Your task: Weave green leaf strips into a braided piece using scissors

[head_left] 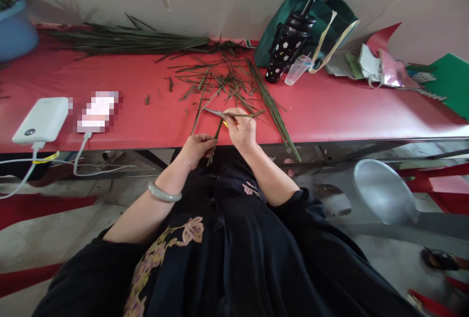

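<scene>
Near the table's front edge, my left hand (200,149) is closed round some narrow green leaf strips (219,130), their ends poking out above and below the fingers. Just to the right, my right hand (241,129) grips a pair of scissors (213,112) with a bit of yellow at the handle. The metal blades point left, above my left hand; whether they are parted is too small to tell. A thin strip also crosses the right hand's fingers. Beyond both hands lies a scatter of short cut leaf pieces (230,82). A bundle of long strips (273,112) overhangs the front edge.
A pile of long leaves (135,41) lies along the wall on the red table (330,112). At the back right stand a black flowered tumbler (286,46), a clear plastic cup (298,69) and a green bag (271,29). A white power bank (42,119) lies left, cable attached.
</scene>
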Action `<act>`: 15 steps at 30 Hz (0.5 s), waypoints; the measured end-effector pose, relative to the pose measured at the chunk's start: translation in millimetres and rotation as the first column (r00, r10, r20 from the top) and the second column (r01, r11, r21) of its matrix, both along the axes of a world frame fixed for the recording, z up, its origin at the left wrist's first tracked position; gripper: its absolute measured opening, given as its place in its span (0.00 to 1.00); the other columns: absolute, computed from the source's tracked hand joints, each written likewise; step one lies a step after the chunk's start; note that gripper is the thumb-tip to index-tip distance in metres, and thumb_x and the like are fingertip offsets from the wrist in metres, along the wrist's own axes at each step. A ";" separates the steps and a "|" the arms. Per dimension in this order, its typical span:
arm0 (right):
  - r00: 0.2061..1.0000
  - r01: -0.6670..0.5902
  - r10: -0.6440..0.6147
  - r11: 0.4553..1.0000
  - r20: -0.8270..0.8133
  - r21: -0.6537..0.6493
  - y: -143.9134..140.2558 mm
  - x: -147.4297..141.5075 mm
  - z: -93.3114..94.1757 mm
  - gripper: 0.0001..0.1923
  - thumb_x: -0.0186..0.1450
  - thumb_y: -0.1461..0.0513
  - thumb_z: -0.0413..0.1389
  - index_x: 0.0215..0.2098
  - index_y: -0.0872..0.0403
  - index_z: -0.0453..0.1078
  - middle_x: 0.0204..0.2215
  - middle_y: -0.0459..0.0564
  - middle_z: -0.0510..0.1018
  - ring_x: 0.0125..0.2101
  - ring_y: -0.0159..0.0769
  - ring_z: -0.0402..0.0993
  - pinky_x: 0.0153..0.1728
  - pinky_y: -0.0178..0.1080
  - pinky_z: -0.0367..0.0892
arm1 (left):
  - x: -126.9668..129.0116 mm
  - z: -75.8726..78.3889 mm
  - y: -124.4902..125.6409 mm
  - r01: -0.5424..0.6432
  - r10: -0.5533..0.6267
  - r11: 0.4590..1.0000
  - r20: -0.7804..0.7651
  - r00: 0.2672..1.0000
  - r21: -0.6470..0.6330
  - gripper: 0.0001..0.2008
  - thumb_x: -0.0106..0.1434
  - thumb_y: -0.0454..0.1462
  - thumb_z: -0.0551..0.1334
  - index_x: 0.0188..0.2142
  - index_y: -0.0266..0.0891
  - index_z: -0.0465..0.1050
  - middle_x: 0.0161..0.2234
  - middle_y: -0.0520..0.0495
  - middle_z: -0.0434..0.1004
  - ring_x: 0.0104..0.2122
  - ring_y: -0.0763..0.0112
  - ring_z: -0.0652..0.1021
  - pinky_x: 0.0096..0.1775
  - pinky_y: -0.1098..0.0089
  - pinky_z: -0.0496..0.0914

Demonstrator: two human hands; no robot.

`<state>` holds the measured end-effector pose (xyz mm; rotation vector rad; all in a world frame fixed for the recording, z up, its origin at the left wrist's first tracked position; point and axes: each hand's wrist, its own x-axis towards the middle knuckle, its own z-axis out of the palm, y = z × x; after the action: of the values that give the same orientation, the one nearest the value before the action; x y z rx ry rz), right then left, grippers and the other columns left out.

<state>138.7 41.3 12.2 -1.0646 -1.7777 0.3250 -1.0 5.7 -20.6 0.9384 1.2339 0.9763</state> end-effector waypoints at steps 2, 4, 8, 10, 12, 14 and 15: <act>0.999 0.035 -0.034 0.998 -0.018 0.043 -0.7 5.5 6.8 0.10 0.63 0.58 0.48 0.33 0.54 0.68 0.30 0.48 0.74 0.33 0.31 0.71 0.38 0.33 0.65 | 2.8 -0.6 -2.5 0.040 -0.040 0.999 -0.010 0.999 -0.011 0.10 0.45 0.38 0.65 0.21 0.34 0.67 0.14 0.54 0.66 0.13 0.81 0.65 0.16 0.78 0.57; 0.996 0.082 -0.079 0.994 -0.034 0.071 -0.7 11.4 11.6 0.10 0.63 0.58 0.47 0.33 0.54 0.67 0.31 0.48 0.73 0.33 0.31 0.71 0.38 0.34 0.66 | 5.1 -1.5 -5.2 0.077 -0.077 0.997 -0.022 0.997 -0.019 0.09 0.46 0.38 0.64 0.22 0.34 0.67 0.14 0.54 0.65 0.13 0.81 0.65 0.17 0.78 0.57; 0.988 0.146 -0.141 0.987 -0.069 0.074 2.3 23.4 14.2 0.12 0.65 0.57 0.44 0.37 0.53 0.66 0.32 0.48 0.72 0.36 0.32 0.71 0.39 0.37 0.66 | 8.4 -1.3 -10.5 0.104 -0.106 0.994 -0.046 0.993 -0.045 0.09 0.47 0.38 0.64 0.25 0.33 0.68 0.15 0.54 0.66 0.14 0.81 0.67 0.18 0.78 0.59; 0.980 0.169 -0.165 0.985 -0.108 0.036 5.9 30.0 13.8 0.14 0.65 0.56 0.42 0.40 0.53 0.65 0.33 0.49 0.71 0.37 0.33 0.71 0.39 0.39 0.67 | 8.9 0.6 -12.6 0.113 -0.116 0.992 -0.052 0.992 -0.064 0.09 0.47 0.38 0.64 0.25 0.33 0.68 0.16 0.53 0.67 0.15 0.81 0.67 0.18 0.78 0.60; 0.969 0.191 -0.190 0.982 -0.159 -0.012 11.4 37.8 13.1 0.15 0.66 0.56 0.40 0.42 0.52 0.64 0.34 0.49 0.71 0.36 0.33 0.71 0.38 0.39 0.68 | 6.7 3.5 -13.7 0.133 -0.138 0.988 -0.063 0.988 -0.085 0.09 0.48 0.37 0.63 0.26 0.33 0.68 0.18 0.52 0.68 0.15 0.80 0.68 0.19 0.78 0.62; 0.954 0.210 -0.216 0.976 -0.206 -0.052 17.8 45.9 11.9 0.16 0.65 0.55 0.40 0.43 0.52 0.64 0.33 0.48 0.70 0.34 0.32 0.71 0.36 0.39 0.68 | 0.9 7.1 -12.9 0.126 -0.134 0.988 -0.092 0.987 -0.092 0.09 0.48 0.36 0.62 0.28 0.33 0.68 0.19 0.52 0.68 0.16 0.79 0.70 0.20 0.77 0.64; 0.950 0.212 -0.222 0.975 -0.221 -0.070 20.8 49.3 10.9 0.16 0.65 0.55 0.40 0.43 0.52 0.63 0.32 0.48 0.70 0.33 0.31 0.71 0.35 0.38 0.68 | -3.0 9.3 -11.8 0.103 -0.112 0.992 -0.116 0.987 -0.079 0.09 0.48 0.35 0.62 0.31 0.33 0.68 0.19 0.52 0.69 0.17 0.78 0.70 0.21 0.76 0.64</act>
<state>188.0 62.1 23.2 -1.1939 -1.4410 0.3381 -4.0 -6.1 -11.3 1.0076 1.2969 0.7947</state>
